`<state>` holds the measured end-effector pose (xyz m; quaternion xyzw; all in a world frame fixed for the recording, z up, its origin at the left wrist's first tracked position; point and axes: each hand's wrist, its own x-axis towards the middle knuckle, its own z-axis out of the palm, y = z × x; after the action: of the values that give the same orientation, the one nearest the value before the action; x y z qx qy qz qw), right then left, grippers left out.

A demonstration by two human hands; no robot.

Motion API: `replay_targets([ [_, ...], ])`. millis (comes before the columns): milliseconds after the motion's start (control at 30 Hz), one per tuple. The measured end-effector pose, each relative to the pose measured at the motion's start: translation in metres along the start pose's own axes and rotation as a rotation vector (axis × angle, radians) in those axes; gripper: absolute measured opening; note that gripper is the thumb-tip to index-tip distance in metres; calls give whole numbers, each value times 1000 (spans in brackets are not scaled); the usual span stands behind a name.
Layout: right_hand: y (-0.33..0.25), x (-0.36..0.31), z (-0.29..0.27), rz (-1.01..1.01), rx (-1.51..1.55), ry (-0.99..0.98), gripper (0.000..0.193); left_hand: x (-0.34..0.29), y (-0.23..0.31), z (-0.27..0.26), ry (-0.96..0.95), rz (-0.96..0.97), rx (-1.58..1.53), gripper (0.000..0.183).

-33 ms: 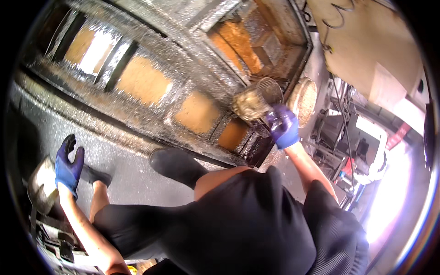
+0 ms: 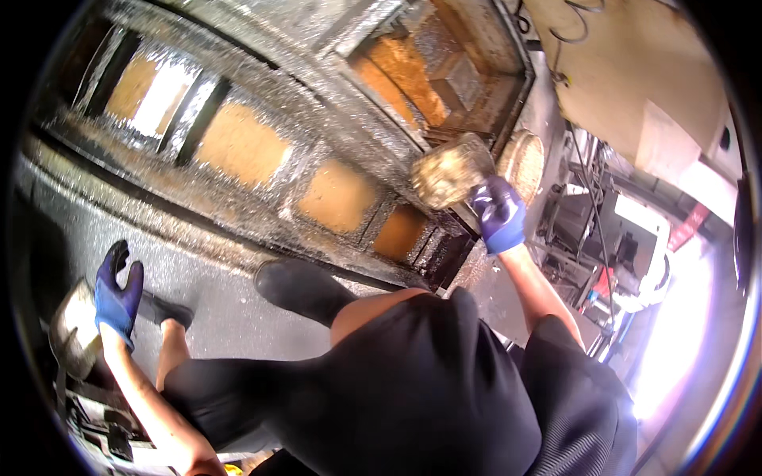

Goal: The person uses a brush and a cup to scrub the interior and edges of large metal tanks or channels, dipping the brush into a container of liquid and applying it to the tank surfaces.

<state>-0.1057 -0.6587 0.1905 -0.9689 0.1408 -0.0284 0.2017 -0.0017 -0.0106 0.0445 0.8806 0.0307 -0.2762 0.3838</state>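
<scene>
My right hand (image 2: 500, 214), in a blue and purple glove, is closed on the near right side of a small wire basket (image 2: 475, 151). Blurred yellowish pieces lie in the basket; I cannot make out their kind. It is held above the right end of a long wet metal trough (image 2: 286, 208), beside a larger tank (image 2: 520, 83). Out to the left, my gloved left hand (image 2: 119, 293) hangs over the grey floor with thumb and fingers apart and nothing in it. A pale rounded pan-like thing (image 2: 73, 329) is just beyond its wrist.
Tan, murky liquid (image 2: 242, 147) fills several square openings along the trough. Orange-brown matter (image 2: 409, 75) shows inside the tank. A round pale basket (image 2: 524, 163) stands right of my right hand. Machinery and cables (image 2: 595, 238) crowd the right side. My boot (image 2: 298, 289) is near the trough's edge.
My right hand has shifted slightly right and turned the wire basket, and the yellowish pieces now spread across more of it. My left hand stays open in nearly the same place.
</scene>
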Motion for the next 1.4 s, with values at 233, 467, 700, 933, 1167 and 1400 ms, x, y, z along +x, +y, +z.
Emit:
replay_targets([
  [233, 160, 7, -117, 576, 199, 623, 23, 16, 2, 6, -41, -6, -36, 45],
  [467, 242, 6, -137, 647, -1572, -689, 42, 23, -32, 2, -48, -58, -47, 44],
  [700, 245, 12, -130, 901, -1316, -504, 48, 18, -42, 0, -59, -102, -28, 44],
  [933, 271, 3, -149, 945, -1288, -421, 47, 19, -37, 5, -65, -53, -59, 43],
  [1167, 322, -16, -194, 897, -831, 56, 39, 31, -27, 18, -87, -26, -74, 43],
  [1400, 34, 60, -48, 622, 906, 30, 39, 13, 4, -1, -36, 6, 24, 44],
])
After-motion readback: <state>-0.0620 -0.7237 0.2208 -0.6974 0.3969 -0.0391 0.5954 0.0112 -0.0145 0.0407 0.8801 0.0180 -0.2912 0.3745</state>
